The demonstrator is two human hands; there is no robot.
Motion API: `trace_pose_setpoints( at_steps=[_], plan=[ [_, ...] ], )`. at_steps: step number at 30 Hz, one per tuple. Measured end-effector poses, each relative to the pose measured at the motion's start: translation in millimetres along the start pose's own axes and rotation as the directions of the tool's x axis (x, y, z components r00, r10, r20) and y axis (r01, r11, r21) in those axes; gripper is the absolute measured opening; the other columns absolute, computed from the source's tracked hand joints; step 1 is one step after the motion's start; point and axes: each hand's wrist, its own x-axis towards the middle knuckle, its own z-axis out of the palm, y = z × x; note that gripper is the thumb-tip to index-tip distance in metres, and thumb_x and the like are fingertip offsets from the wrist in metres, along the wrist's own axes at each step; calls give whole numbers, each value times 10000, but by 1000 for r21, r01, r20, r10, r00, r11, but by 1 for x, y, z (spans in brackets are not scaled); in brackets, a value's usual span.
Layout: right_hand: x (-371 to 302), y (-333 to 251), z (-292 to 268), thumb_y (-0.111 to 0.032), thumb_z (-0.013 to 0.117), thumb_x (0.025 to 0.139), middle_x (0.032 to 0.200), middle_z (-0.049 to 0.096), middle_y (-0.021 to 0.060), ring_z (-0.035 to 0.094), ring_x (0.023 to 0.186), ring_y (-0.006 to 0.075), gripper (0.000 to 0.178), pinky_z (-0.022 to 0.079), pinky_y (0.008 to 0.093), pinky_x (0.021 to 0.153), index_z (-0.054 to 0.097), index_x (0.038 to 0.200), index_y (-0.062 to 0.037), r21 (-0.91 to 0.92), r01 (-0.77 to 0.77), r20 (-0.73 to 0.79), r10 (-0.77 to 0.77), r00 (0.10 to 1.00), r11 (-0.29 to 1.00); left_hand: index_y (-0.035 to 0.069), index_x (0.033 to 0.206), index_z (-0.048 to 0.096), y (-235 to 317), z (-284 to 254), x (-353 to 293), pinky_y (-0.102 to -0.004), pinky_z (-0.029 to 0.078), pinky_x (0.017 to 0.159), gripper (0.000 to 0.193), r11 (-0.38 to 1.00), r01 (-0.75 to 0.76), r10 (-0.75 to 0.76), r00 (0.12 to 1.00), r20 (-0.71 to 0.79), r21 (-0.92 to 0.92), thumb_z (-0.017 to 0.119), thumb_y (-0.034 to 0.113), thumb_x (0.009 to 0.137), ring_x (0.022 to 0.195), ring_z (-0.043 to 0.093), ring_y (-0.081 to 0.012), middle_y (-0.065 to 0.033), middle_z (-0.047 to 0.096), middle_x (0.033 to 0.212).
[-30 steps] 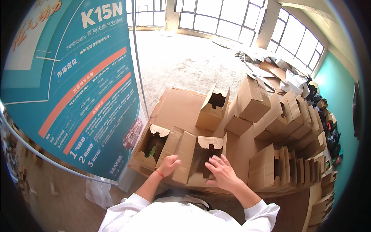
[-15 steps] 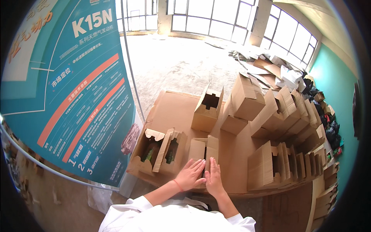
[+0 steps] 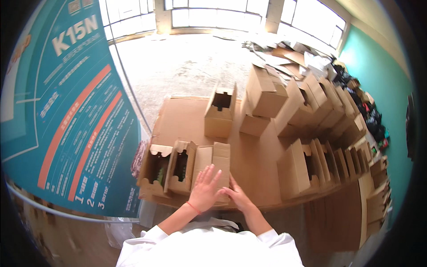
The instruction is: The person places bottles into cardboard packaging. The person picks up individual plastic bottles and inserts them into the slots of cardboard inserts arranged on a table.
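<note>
In front of me a brown cardboard box (image 3: 221, 155) stands with its top flaps folded over. My left hand (image 3: 204, 189) lies on the near part of its top, fingers spread. Along the right side of this box rests my right hand (image 3: 238, 194), fingers stretched out and the thumb near my left hand. To its left, close beside it, is an open carton (image 3: 179, 186) with a dark inside. Another open carton (image 3: 153, 188), holding something green, stands at the row's left end.
A cardboard sheet (image 3: 255, 169) covers the table. An open carton (image 3: 218, 122) and stacked boxes (image 3: 266, 99) stand farther back. Rows of open cartons (image 3: 293, 171) fill the right side. A tall teal banner (image 3: 80, 129) stands close on the left.
The box under my hands has moved left, closing the gap to the neighbouring carton. My right hand has gone from the top to its right side. The view has shifted.
</note>
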Motion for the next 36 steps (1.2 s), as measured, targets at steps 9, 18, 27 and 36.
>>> trace_pose_setpoints(
  at_steps=[9,18,27,36],
  plan=[
    [-25,-60,-89,-252,699,840,1465,377,212,230,1421,367,670,183,491,1166,420,1395,1,-927,-180,-368,-706,604,329,131,1468,365,-10,22,5,-440,61,1187,670,986,-5,-32,976,215,169,495,479,911,1449,190,-309,-158,264,1547],
    [-59,-105,-130,-162,637,853,790,626,227,607,787,435,156,473,510,652,571,876,-22,-849,-383,-527,-535,660,364,127,1465,365,-6,17,8,-449,77,1183,659,988,-31,-5,973,229,153,524,446,911,1443,197,-319,-170,280,1535],
    [-27,-60,4,-171,590,871,777,609,153,606,832,347,147,433,463,968,546,839,-34,-933,156,-64,-574,816,325,91,1477,324,-7,17,9,-473,79,1173,683,999,-37,35,987,157,5,540,399,907,1439,195,-348,-185,277,1531],
    [-43,-66,-23,-286,561,922,1003,652,169,585,995,355,301,393,481,1003,635,988,-1,-936,143,-49,-521,852,322,176,1431,423,34,22,25,-582,-3,1139,645,989,25,-16,998,64,-147,618,404,860,1431,183,-395,-203,293,1516]
  ],
)
